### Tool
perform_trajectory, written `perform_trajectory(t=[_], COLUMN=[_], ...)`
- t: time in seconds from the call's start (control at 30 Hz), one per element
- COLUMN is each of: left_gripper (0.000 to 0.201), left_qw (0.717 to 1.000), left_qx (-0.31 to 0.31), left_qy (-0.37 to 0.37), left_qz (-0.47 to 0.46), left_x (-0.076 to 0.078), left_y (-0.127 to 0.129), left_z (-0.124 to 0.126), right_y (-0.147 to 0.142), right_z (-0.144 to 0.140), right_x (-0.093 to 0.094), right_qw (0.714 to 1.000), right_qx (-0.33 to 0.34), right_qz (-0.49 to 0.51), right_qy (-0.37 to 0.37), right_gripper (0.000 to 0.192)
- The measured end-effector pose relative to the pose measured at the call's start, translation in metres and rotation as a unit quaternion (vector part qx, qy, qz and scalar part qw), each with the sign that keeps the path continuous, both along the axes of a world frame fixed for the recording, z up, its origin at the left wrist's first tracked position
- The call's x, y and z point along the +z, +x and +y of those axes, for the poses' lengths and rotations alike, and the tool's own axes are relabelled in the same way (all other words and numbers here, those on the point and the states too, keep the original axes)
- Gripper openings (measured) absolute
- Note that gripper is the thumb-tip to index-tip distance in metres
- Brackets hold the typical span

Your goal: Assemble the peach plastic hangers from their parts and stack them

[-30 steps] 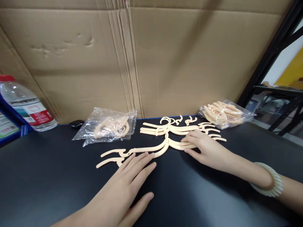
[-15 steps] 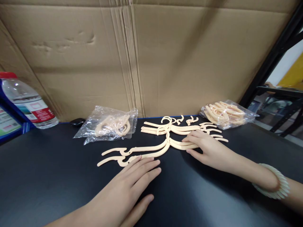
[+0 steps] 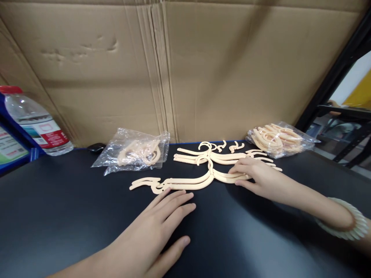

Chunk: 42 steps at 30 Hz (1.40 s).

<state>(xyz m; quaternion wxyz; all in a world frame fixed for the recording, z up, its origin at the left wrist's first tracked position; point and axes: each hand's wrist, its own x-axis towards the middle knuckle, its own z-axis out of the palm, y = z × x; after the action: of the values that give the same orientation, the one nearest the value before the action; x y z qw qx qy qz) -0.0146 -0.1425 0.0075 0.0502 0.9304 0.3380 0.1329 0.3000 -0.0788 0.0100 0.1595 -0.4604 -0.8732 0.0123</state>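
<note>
Two cream plastic folding clothes hangers lie nearly side by side on the black table, arms spread out and hooks pointing away from me. My left hand rests with fingers extended, fingertips at the near edge of their left arms. On the other side, my right hand has thumb and fingers around the right arms, whose outer ends it partly hides. Behind these, more cream hangers are laid out in a stack. Small loose cream hook pieces sit beyond them.
A clear bag of cream parts lies at the back left, and a fuller bag at the back right. A red-capped bottle stands far left beside a blue container. Cardboard walls the back; a black rack rises at right.
The nearer hanger's left arm has moved away from me, closing the gap to the other one's arm. My right hand has shifted slightly right; my left hand stays nearly in place.
</note>
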Motion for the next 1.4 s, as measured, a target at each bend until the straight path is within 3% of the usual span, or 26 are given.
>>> perform_trajectory(t=[0.3, 0.7, 0.93, 1.03, 1.23, 1.4], left_gripper=[0.043, 0.042, 0.027, 0.021, 0.022, 0.022], left_qw=[0.999, 0.996, 0.993, 0.994, 0.994, 0.993], left_qx=[-0.033, -0.089, -0.114, -0.106, -0.093, -0.097], left_qy=[0.023, 0.019, 0.024, 0.019, 0.005, -0.006], left_qz=[0.021, 0.001, -0.032, -0.025, -0.055, -0.066], left_x=[0.005, 0.005, 0.004, 0.005, 0.002, 0.000], left_y=[0.002, 0.008, 0.021, 0.027, 0.028, 0.026], left_z=[0.000, 0.003, 0.009, 0.012, 0.015, 0.017], right_y=[0.005, 0.023, 0.041, 0.045, 0.042, 0.050], right_z=[0.002, 0.028, 0.064, 0.085, 0.109, 0.114], right_x=[0.005, 0.003, 0.003, 0.005, 0.009, 0.007], right_qw=[1.000, 0.998, 0.993, 0.994, 0.993, 0.991], right_qx=[-0.015, -0.049, -0.100, -0.074, 0.046, 0.052], right_qz=[0.017, 0.019, 0.000, -0.015, -0.061, -0.034], right_qy=[-0.001, 0.025, 0.066, 0.082, 0.085, 0.115], right_gripper=[0.021, 0.020, 0.022, 0.026, 0.030, 0.023])
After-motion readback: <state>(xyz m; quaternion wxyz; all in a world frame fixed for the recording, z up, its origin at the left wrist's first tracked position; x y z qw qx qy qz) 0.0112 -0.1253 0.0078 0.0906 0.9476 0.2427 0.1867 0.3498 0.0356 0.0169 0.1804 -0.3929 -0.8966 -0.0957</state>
